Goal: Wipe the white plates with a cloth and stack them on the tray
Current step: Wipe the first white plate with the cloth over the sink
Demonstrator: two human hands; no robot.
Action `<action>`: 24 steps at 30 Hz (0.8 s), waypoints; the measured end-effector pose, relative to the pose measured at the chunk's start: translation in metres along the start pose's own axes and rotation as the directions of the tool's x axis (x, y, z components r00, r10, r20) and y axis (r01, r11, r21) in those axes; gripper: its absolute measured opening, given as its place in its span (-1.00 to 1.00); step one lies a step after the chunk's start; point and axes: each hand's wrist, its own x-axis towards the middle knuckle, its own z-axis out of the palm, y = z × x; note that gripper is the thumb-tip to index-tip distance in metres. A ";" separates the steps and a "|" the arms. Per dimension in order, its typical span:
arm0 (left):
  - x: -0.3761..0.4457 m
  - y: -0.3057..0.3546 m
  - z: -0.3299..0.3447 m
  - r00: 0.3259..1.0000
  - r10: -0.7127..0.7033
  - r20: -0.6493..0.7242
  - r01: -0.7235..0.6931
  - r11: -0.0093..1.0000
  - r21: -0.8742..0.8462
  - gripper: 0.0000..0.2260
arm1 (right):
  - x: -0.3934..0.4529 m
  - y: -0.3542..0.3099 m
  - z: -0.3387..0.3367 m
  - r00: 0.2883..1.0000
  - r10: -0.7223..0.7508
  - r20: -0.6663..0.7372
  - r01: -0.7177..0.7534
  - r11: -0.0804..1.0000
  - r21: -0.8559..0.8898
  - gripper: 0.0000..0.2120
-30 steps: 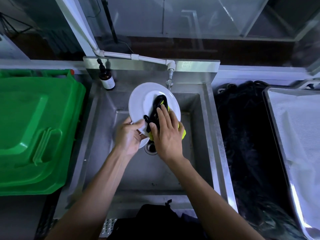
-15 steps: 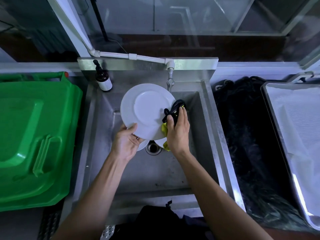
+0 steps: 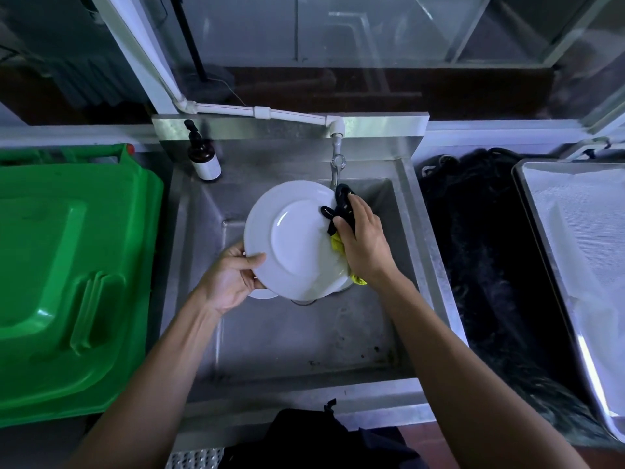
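Now the right hand [image 3: 363,242] grips the black-and-yellow cloth [image 3: 340,228] against the white plate [image 3: 297,238], which the left hand [image 3: 233,275] pinches by its rim above the sink [image 3: 304,336]. Better to rub all round, then carry it to the tray [image 3: 575,252].

Left hand [image 3: 233,277] grips plate [image 3: 294,238] rim; right hand [image 3: 363,243] clutches cloth [image 3: 341,211].

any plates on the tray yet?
No: the tray at right holds only a white liner, and the plate is held over the sink by the left hand.
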 end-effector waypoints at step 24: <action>0.023 0.042 -0.004 0.966 -0.130 0.224 -0.034 0.793 0.608 -0.70 | -0.017 -0.041 0.029 0.935 -0.343 0.092 0.352 0.854 -0.384 -0.43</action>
